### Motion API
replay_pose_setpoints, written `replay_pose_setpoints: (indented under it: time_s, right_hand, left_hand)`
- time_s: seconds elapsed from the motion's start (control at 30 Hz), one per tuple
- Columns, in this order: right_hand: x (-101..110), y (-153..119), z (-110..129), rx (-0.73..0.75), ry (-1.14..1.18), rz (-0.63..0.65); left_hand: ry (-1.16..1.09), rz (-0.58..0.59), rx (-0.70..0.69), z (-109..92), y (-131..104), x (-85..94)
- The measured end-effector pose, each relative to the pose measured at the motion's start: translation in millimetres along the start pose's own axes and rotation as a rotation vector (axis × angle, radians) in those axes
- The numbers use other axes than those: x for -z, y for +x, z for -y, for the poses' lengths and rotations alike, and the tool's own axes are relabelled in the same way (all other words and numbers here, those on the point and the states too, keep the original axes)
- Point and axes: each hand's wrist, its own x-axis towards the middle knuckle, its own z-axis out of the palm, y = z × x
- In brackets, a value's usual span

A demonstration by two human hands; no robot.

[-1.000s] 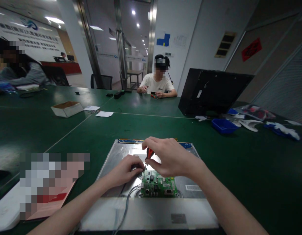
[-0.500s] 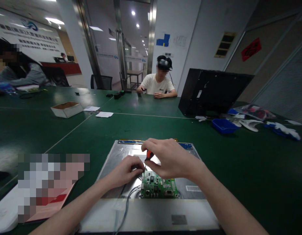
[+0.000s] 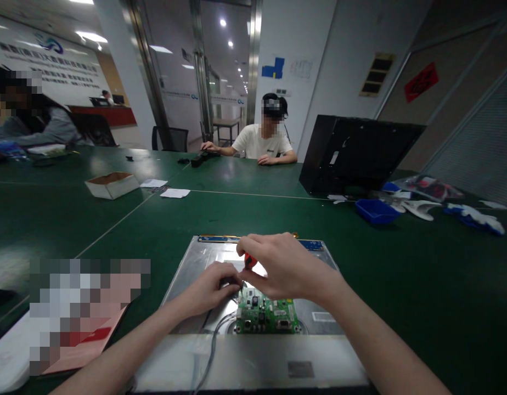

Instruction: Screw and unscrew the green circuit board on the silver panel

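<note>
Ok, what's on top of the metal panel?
The green board, grey cables and, along the far edge, a blue strip. The right hand, with the screwdriver, covers part of the board's far edge. What lies under it or the left hand can't be seen.

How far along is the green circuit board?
Looks done: board placed on the silver metal panel. In hand: red-and-black screwdriver in the right hand, near the board's upper-left corner, left hand alongside. Remaining: probably that corner; other fastenings are too small to judge.
</note>
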Motion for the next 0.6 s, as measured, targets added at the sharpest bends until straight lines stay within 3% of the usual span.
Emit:
replay_pose_setpoints:
  time_s: [0.13,0.37,0.6]
  right_hand:
    - [0.7,-1.7,-1.0,-0.011,0.058,0.023]
    - [-2.7,3.0,2.3,-0.061,-0.077,-0.025]
    - [2.2,-2.6,0.5,-0.001,0.08,0.03]
  left_hand:
    - [-0.007,0.009,0.008,-0.5,0.7,-0.1]
    - [-0.017,-0.019,-0.007,-1.3,0.2,-0.4]
    - [-0.01,0.01,0.021,-0.3,0.6,-0.4]
